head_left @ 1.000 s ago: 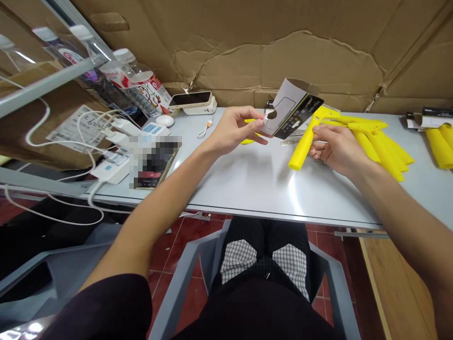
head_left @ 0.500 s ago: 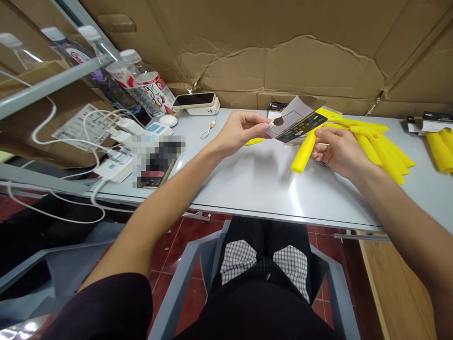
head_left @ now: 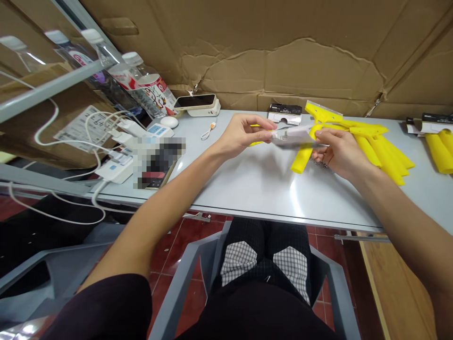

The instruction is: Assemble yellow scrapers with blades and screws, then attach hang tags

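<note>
My left hand (head_left: 249,133) pinches one end of a packaging card (head_left: 292,136), white and dark and smeared by motion. The card is tilted nearly edge-on and reaches across to my right hand. In my right hand (head_left: 338,147) is a yellow scraper (head_left: 320,114), its wide head up and away from me and its handle slanting down toward me. The card crosses in front of part of the handle; whether the right fingers also grip the card I cannot tell. A small metal chain (head_left: 319,163) shows below my right fingers. Behind my left hand lies another yellow piece (head_left: 260,137), partly hidden.
Yellow scrapers (head_left: 384,151) are piled right of my right hand. Black-and-white packs stand at the back (head_left: 285,113) and far right (head_left: 437,123). A phone (head_left: 161,163), a power strip (head_left: 115,167) with cables, a white mouse (head_left: 169,122) and bottles (head_left: 154,89) are at left.
The card has tipped down from a raised, slanted position to nearly flat, uncovering the scraper's head and the pack behind. My hands have hardly shifted.
</note>
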`<state>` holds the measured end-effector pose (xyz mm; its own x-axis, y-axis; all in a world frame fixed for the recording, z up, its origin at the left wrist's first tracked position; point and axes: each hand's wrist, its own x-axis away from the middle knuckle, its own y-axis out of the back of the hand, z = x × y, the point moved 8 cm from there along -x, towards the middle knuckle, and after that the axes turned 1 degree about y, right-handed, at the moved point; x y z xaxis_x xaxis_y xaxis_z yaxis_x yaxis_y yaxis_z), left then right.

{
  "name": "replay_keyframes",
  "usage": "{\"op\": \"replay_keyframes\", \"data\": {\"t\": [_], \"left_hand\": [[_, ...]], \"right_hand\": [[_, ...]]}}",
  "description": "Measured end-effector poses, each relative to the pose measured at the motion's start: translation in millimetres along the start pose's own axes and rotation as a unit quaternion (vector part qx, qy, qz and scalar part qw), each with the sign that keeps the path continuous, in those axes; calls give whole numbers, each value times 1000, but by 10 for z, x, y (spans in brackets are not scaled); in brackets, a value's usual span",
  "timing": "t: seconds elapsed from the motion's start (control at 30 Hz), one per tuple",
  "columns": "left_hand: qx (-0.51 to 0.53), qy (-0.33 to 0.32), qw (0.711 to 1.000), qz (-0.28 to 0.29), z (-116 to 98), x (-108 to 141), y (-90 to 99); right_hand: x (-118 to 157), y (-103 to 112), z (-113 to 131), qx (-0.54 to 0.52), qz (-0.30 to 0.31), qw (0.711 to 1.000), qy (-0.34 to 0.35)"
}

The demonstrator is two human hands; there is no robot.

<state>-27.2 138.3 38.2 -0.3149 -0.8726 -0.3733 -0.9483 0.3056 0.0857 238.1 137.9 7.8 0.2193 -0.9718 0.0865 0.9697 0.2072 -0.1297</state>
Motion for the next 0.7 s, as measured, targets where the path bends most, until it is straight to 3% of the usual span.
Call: {"op": "replay_keyframes", "data": {"t": [0.17, 0.33, 0.53, 0.7], "left_hand": [[17, -7, 1000, 13, 57, -23, -20], [2, 11, 999, 45, 68, -7, -60], [-6, 49, 995, 92, 69, 40, -138], [-17, 90, 990, 112, 116, 72, -176]], "right_hand": [[-28, 65, -5, -13, -25, 999, 16], [-44, 53, -33, -15, -11, 1000, 19], [-43, 120, -15, -27, -56, 998, 23], [-22, 73, 25, -14, -28, 999, 22]]}}
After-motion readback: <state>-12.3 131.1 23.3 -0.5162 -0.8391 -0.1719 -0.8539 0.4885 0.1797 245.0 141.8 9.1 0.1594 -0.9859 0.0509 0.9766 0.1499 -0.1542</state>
